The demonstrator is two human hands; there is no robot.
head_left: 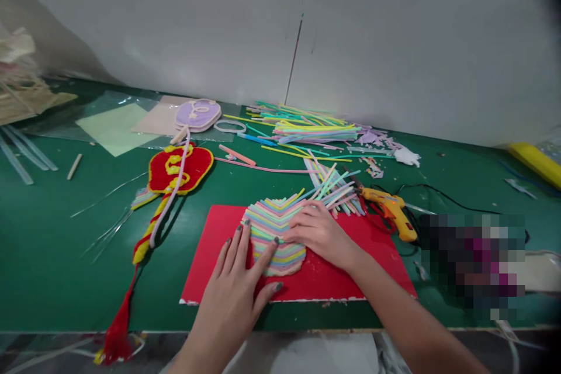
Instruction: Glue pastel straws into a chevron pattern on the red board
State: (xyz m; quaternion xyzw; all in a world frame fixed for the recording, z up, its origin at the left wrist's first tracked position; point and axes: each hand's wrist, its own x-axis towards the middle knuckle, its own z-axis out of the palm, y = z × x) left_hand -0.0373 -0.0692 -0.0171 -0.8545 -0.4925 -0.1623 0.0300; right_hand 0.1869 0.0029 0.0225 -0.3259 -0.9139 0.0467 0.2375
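Observation:
A rounded craft piece covered with pastel striped sticks in a chevron pattern (272, 228) lies on a red sheet (210, 251) at the table's near edge. My left hand (236, 286) lies flat with fingers spread over the piece's left side and the red sheet. My right hand (318, 231) presses palm down on the piece's right edge, its fingers together and partly curled over the sticks. Neither hand holds anything that I can see.
A red and yellow ornament with a tassel (177, 169) lies to the left. A yellow glue gun (392, 210) with a black cord sits right of the sheet. Loose coloured sticks (307, 128) are piled by the white wall; a purple ornament (198, 114) lies beyond.

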